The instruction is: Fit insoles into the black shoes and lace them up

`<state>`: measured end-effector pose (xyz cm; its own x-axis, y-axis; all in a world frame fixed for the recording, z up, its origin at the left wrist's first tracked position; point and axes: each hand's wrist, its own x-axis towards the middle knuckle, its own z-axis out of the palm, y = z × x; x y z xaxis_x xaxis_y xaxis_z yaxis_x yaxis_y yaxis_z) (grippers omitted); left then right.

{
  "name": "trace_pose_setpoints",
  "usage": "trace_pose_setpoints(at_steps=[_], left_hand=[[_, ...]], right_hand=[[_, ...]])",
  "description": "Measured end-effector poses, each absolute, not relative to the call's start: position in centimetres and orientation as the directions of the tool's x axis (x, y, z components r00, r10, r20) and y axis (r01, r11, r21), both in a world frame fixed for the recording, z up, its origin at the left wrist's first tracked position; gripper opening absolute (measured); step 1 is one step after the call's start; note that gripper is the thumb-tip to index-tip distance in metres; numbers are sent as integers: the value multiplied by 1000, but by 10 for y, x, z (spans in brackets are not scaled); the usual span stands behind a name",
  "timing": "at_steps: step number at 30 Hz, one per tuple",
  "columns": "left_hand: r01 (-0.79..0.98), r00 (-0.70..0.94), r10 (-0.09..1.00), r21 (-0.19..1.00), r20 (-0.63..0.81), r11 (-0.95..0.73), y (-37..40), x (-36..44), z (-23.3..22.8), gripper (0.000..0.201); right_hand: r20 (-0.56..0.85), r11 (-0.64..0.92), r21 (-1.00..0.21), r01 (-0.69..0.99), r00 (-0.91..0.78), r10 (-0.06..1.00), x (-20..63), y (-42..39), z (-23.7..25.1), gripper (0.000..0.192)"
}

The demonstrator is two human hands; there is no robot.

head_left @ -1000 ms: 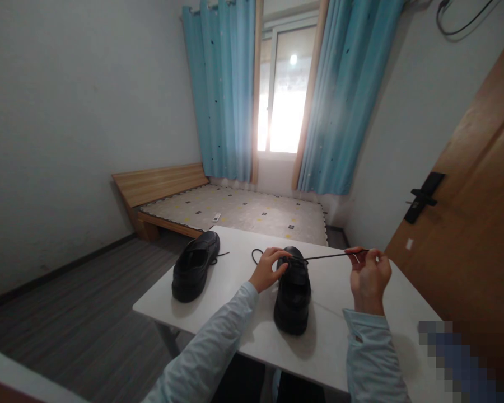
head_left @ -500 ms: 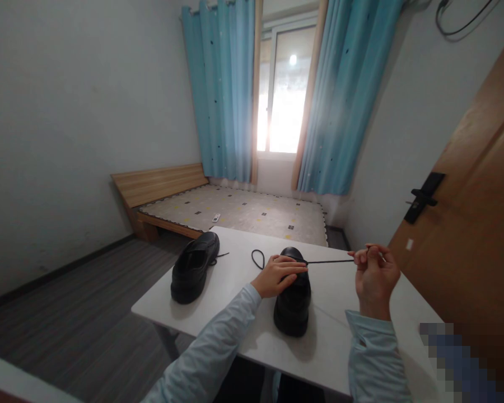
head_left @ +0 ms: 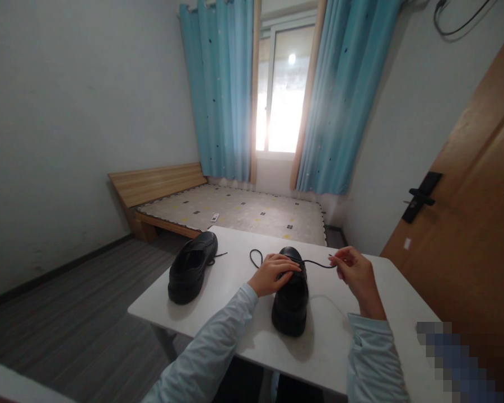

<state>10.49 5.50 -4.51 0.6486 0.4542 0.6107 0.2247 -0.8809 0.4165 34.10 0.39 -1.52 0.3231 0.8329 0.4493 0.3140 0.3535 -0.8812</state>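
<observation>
A black shoe [head_left: 289,305] stands on the white table [head_left: 235,280] with its toe pointing away from me. My left hand [head_left: 273,274] lies flat across its upper, pressing on the lacing. My right hand [head_left: 353,271] pinches the end of the black shoelace [head_left: 317,263], which runs slack from the shoe to my fingers. Another part of the lace forms a small loop on the table at the shoe's left. A second black shoe [head_left: 192,266] rests further left, untouched.
A bare wooden bed frame [head_left: 159,187] with a patterned base stands behind the table under blue curtains [head_left: 218,89] and a bright window. A brown door [head_left: 470,224] with a black handle is at the right. Grey floor lies to the left.
My right hand moved left toward the shoe, so the lace that was pulled taut now hangs slack. My left hand stayed on the shoe's upper.
</observation>
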Motion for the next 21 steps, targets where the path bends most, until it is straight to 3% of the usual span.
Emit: trace_pose_setpoints(at_steps=[3,7,13,21], left_hand=[[234,653,441,389,616,-891,56,107,-47,28],[220,650,427,381,629,-898,58,107,-49,27],[217,644,435,394,629,-893,58,106,-50,28],[211,648,431,395,628,-894,58,105,-49,29]], right_hand=[[356,288,-892,349,148,923,335,8,-21,24],[294,264,-888,375,24,955,328,10,-27,21],[238,206,-815,542,-11,971,321,12,-28,13],[304,235,-713,661,-11,953,314,15,-29,18]])
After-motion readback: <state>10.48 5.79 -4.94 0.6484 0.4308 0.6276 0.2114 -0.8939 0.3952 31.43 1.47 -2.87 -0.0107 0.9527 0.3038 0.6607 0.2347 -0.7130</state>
